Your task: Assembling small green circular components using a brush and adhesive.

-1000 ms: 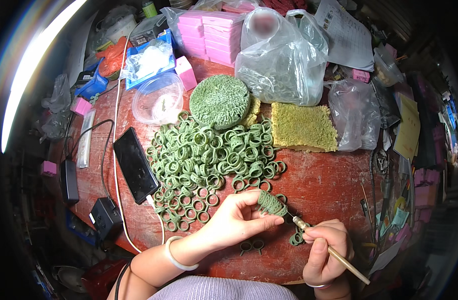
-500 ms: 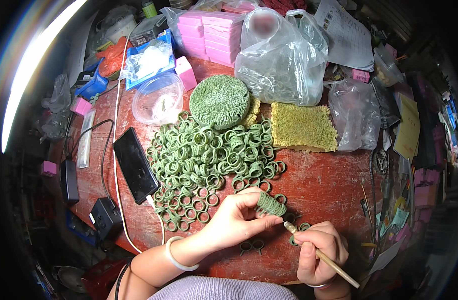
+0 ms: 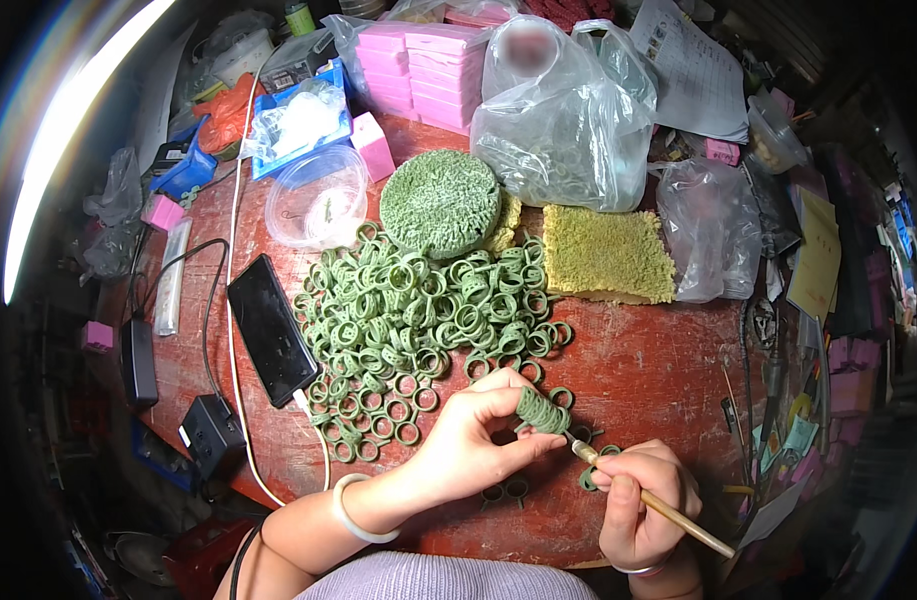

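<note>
My left hand (image 3: 488, 430) is closed around a short stack of green rings (image 3: 540, 411), held upright-tilted between thumb and fingers. My right hand (image 3: 646, 503) grips a slim wooden-handled tool (image 3: 668, 515) like a pen. Its narrow tip meets the lower right end of the stack, close to my left thumb; the exact contact is too small to tell. A few loose green rings (image 3: 517, 488) lie on the red table under and beside my hands. Beyond my left hand spreads a large heap of green rings (image 3: 408, 310).
Behind the heap sit a round green textured pad (image 3: 440, 203) and a yellow sponge-like block (image 3: 608, 253). A phone (image 3: 273, 330) with a white cable lies left. Farther back are a clear tub (image 3: 316, 198), a plastic bag of rings (image 3: 563, 150) and pink blocks (image 3: 418, 70).
The tool's handle end has swung up and to the right with my right hand. The ring stack has tilted slightly in my left hand.
</note>
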Demonstrator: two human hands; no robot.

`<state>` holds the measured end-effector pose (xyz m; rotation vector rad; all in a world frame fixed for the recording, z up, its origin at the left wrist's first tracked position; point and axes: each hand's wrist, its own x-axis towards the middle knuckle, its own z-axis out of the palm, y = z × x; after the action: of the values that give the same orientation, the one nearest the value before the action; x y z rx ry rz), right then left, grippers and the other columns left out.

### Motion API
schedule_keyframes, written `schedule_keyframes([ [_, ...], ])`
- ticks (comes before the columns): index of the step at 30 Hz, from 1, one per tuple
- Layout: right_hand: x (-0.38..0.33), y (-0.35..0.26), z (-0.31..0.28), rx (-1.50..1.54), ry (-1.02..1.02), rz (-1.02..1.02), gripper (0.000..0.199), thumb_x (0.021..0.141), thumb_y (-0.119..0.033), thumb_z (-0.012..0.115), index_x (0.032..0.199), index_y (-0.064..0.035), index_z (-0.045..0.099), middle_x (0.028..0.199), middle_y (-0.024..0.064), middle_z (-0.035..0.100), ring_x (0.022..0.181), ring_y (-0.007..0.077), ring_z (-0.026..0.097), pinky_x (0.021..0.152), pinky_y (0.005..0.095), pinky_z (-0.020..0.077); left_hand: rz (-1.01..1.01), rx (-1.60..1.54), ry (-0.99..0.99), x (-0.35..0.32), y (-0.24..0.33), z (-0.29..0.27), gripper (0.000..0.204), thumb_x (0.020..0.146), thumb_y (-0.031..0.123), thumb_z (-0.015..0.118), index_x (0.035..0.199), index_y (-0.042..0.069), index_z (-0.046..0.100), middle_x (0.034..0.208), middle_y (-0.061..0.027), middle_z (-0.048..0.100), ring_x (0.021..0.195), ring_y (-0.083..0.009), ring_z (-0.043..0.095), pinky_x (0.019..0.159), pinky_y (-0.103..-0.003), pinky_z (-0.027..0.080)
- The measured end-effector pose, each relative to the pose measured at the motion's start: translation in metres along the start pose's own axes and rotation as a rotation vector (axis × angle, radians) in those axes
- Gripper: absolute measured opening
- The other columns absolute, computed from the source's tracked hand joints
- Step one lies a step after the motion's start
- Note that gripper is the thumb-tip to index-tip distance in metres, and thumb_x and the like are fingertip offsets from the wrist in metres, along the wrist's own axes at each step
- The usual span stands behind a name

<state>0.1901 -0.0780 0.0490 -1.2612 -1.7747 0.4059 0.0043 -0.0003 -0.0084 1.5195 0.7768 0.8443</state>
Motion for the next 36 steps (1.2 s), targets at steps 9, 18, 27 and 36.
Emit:
schedule_keyframes([
  [9,-0.0054,-0.0033,-0.0012,0.150,0.004,0.269,0.013,0.097,-0.007,0.055,0.101,0.0040,0.060,0.074,0.0121,0.068,0.060,0.0191,0.068,0.055,0.0294,0.0548,-0.100,0.001,-0.040,-0.0025,0.0080,-0.0005,0.020,0.077,0.003,0.081,0.095,0.005,0.074,0.095,-0.0021,0.062,0.091,-0.0136,0.058,0.083,-0.028,0.046],
  [18,-0.0040,-0.0006,-0.0022,0.234,0.103,0.221,0.016,0.100,-0.010,0.051,0.102,0.0049,0.057,0.077,0.0132,0.068,0.064,0.0178,0.067,0.060,0.0272,0.0558,-0.043,-0.030,-0.034,-0.0025,0.0018,-0.0002,0.018,0.078,0.003,0.081,0.094,0.005,0.073,0.095,-0.0017,0.061,0.088,-0.0104,0.055,0.072,-0.024,0.046],
  [27,-0.0030,-0.0022,-0.0043,0.086,0.044,0.157,0.010,0.092,-0.002,0.053,0.099,0.0030,0.059,0.076,0.0120,0.066,0.062,0.0221,0.065,0.058,0.0311,0.0540,-0.142,-0.120,-0.055,0.0001,0.0096,-0.0005,0.018,0.082,0.000,0.077,0.099,0.000,0.071,0.107,-0.0060,0.063,0.098,-0.0136,0.061,0.087,-0.028,0.050],
  [36,-0.0010,-0.0036,-0.0053,0.049,-0.016,0.188,0.009,0.093,-0.004,0.054,0.098,0.0020,0.059,0.076,0.0115,0.066,0.063,0.0230,0.065,0.058,0.0316,0.0539,-0.198,-0.157,-0.065,-0.0024,0.0049,-0.0004,0.022,0.084,-0.007,0.073,0.105,-0.004,0.068,0.117,-0.0078,0.057,0.100,-0.0126,0.062,0.087,-0.026,0.054],
])
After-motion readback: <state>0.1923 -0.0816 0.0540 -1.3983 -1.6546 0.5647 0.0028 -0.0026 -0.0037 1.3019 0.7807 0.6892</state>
